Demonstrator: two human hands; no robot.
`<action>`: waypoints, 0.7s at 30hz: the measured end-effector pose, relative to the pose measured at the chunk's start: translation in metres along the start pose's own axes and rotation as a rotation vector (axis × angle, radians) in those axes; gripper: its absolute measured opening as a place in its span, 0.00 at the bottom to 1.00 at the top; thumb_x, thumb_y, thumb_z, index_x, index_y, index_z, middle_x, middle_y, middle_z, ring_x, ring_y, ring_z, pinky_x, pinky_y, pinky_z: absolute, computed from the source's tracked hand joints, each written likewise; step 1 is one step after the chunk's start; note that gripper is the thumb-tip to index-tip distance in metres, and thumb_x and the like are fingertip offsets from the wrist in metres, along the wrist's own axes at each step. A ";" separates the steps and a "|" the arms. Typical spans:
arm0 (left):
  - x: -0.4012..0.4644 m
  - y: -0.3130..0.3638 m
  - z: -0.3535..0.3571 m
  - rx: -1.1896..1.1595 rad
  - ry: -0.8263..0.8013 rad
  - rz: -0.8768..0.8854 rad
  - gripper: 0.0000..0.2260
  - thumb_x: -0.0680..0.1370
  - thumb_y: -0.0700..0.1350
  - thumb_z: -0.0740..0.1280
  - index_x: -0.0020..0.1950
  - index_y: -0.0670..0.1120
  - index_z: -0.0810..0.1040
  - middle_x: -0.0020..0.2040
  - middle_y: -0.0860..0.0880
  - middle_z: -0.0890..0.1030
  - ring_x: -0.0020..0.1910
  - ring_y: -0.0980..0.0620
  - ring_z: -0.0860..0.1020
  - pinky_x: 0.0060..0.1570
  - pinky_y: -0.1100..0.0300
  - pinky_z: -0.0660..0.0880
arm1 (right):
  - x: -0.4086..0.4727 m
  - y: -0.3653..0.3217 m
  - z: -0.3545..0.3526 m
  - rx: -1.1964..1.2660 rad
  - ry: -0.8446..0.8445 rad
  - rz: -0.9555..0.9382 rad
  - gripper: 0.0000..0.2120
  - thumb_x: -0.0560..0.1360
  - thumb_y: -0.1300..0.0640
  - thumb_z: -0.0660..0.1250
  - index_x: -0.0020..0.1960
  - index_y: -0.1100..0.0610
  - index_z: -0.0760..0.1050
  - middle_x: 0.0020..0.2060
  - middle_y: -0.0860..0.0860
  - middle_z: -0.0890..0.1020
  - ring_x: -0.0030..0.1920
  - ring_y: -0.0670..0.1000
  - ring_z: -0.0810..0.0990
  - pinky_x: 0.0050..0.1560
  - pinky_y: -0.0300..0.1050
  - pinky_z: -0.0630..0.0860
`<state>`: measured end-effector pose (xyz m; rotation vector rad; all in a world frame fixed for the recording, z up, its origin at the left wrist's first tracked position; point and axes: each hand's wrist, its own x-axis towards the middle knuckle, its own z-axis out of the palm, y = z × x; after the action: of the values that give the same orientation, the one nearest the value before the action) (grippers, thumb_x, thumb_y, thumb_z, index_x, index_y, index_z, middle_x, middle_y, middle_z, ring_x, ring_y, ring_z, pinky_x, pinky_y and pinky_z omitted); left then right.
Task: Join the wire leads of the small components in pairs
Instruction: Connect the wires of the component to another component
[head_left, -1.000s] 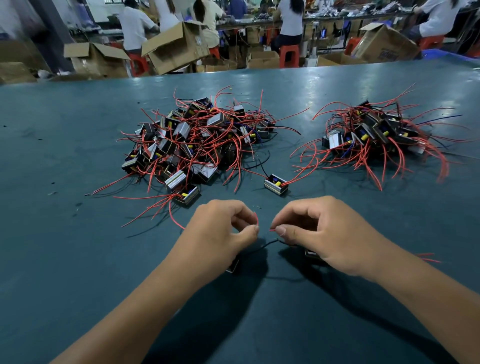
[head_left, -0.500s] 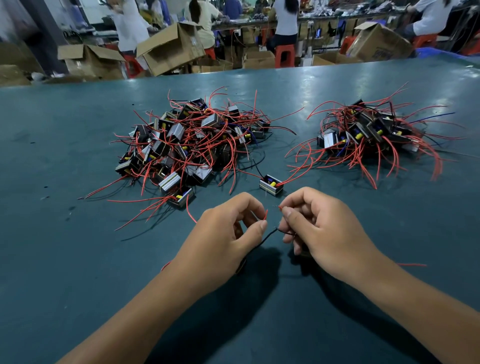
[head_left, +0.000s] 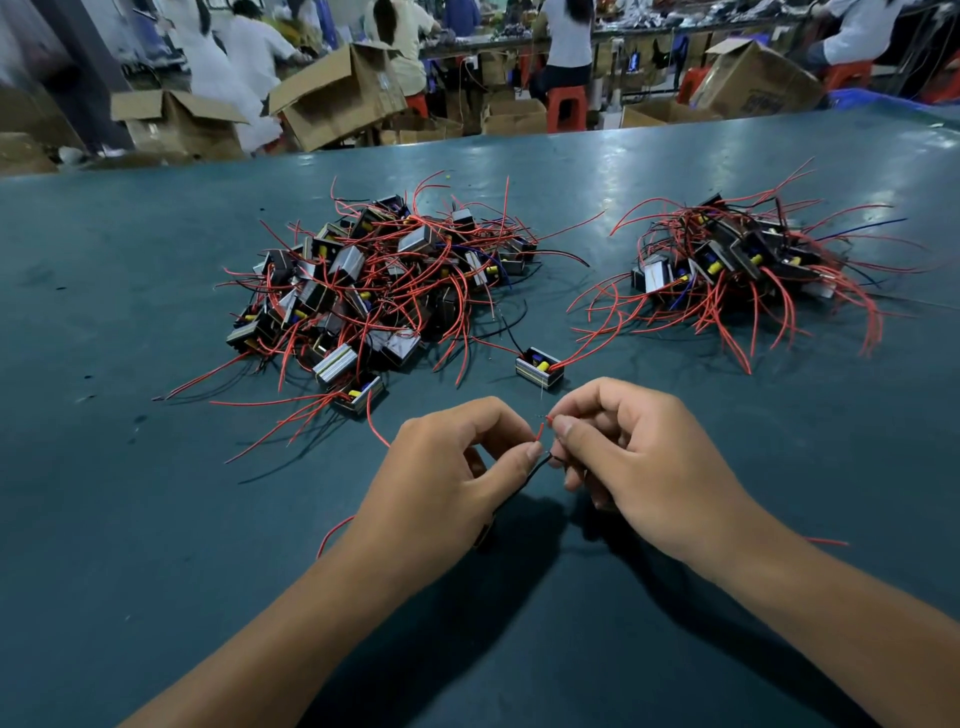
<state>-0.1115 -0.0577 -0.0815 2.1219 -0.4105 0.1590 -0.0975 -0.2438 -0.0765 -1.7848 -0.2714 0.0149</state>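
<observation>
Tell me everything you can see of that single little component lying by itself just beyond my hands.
The lone component is a small boxy block with silvery banded sides, a dark open top and a yellow part inside. It rests flat on the green table, between the two piles. Red leads and a black lead run from it. Neither hand touches it; the right hand is nearest.

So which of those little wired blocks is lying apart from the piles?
The block just beyond the right hand, alone between both piles.
</observation>
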 end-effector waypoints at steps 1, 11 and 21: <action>0.000 0.000 0.001 -0.005 0.003 -0.002 0.04 0.78 0.47 0.70 0.45 0.55 0.79 0.36 0.56 0.81 0.26 0.49 0.77 0.27 0.56 0.74 | 0.000 0.000 0.000 0.003 -0.003 -0.007 0.06 0.78 0.61 0.67 0.44 0.54 0.78 0.31 0.49 0.83 0.28 0.47 0.79 0.26 0.38 0.70; 0.000 0.001 0.003 -0.037 0.027 -0.016 0.04 0.78 0.48 0.72 0.43 0.55 0.80 0.34 0.57 0.80 0.25 0.56 0.74 0.26 0.55 0.74 | 0.001 0.001 0.000 0.021 -0.030 -0.052 0.06 0.76 0.62 0.69 0.42 0.54 0.79 0.31 0.50 0.83 0.28 0.45 0.78 0.29 0.32 0.70; -0.002 0.005 0.005 -0.049 0.031 -0.008 0.02 0.76 0.52 0.71 0.44 0.56 0.81 0.33 0.59 0.80 0.26 0.57 0.72 0.27 0.58 0.71 | 0.001 0.003 0.002 -0.032 -0.064 -0.061 0.08 0.78 0.61 0.67 0.41 0.52 0.76 0.28 0.46 0.80 0.26 0.42 0.71 0.28 0.33 0.66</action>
<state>-0.1159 -0.0637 -0.0805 2.0706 -0.3843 0.1755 -0.0959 -0.2428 -0.0799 -1.8089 -0.3739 0.0240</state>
